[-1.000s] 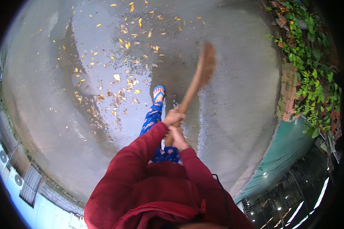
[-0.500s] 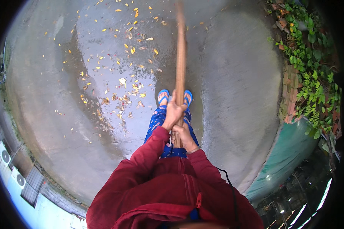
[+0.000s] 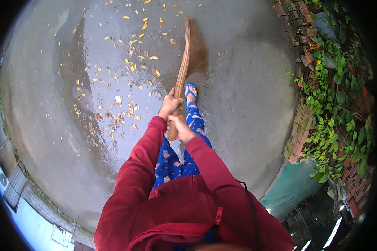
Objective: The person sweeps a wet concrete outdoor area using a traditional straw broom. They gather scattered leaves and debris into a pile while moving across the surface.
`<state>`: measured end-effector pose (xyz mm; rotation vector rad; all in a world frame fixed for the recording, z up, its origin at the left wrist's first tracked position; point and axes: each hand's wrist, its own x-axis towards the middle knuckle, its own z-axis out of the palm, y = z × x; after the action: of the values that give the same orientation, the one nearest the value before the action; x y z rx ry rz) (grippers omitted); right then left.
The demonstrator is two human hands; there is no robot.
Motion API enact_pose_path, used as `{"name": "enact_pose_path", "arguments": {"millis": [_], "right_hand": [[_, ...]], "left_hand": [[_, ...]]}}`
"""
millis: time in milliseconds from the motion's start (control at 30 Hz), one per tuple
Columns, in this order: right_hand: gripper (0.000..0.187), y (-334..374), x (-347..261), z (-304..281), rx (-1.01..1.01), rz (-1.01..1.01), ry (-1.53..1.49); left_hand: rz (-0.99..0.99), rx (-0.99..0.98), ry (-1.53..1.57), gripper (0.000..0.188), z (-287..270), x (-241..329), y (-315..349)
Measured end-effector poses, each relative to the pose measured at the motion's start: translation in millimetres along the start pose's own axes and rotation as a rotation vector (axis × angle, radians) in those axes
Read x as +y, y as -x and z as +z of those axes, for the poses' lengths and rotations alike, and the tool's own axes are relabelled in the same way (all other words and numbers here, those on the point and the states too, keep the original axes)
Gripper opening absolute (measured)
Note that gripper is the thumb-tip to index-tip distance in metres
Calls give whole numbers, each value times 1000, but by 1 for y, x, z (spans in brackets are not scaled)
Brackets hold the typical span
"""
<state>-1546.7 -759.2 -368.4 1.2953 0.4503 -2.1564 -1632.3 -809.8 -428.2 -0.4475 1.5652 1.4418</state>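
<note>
A long broom (image 3: 182,73) with a ribbed brown handle reaches away from me over the wet ground. Its reddish-brown bristles (image 3: 199,50) fan out at the far end, on the right side of the handle, and look blurred. My left hand (image 3: 170,105) is wrapped round the handle, farther up. Closer to me, my right hand (image 3: 181,127) grips it near its butt end. Yellow fallen leaves (image 3: 117,117) lie scattered on the ground to the left of the broom.
Wet grey concrete (image 3: 247,104) spreads around me. On the right runs a broken brick edge (image 3: 299,129) with leafy green plants (image 3: 322,121), and a green sheet (image 3: 289,186) lies nearer. My foot in a blue flip-flop (image 3: 190,90) is just right of the handle.
Both hands have moved left and forward with the broom. Its handle now leans, and the bristles have come into view. My feet have shifted, with one leg now stretched forward.
</note>
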Motion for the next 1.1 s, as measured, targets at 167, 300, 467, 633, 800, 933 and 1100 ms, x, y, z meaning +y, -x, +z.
{"name": "enact_pose_path", "arguments": {"millis": [167,300,467,633,800,933,1100], "right_hand": [[17,105,-34,-37,28,-154,146],[15,102,-63,-22,223,-126,52],[13,61,-121,-26,51,26,174],[13,93,-129,-33,-84,244,542],[16,88,-90,-15,-275,602,1025],[10,62,-22,-22,-325,1122,902],[11,29,79,-31,-201,1204,1049]], "left_hand": [[315,314,-404,81,107,22,56],[82,-49,-249,81,118,53,41],[-150,83,-79,79,108,87,-4],[185,605,165,82,114,68,49],[22,684,1196,67,81,22,116],[-267,1132,1246,33,61,-57,169],[-504,1128,1352,9,41,-168,205]]}}
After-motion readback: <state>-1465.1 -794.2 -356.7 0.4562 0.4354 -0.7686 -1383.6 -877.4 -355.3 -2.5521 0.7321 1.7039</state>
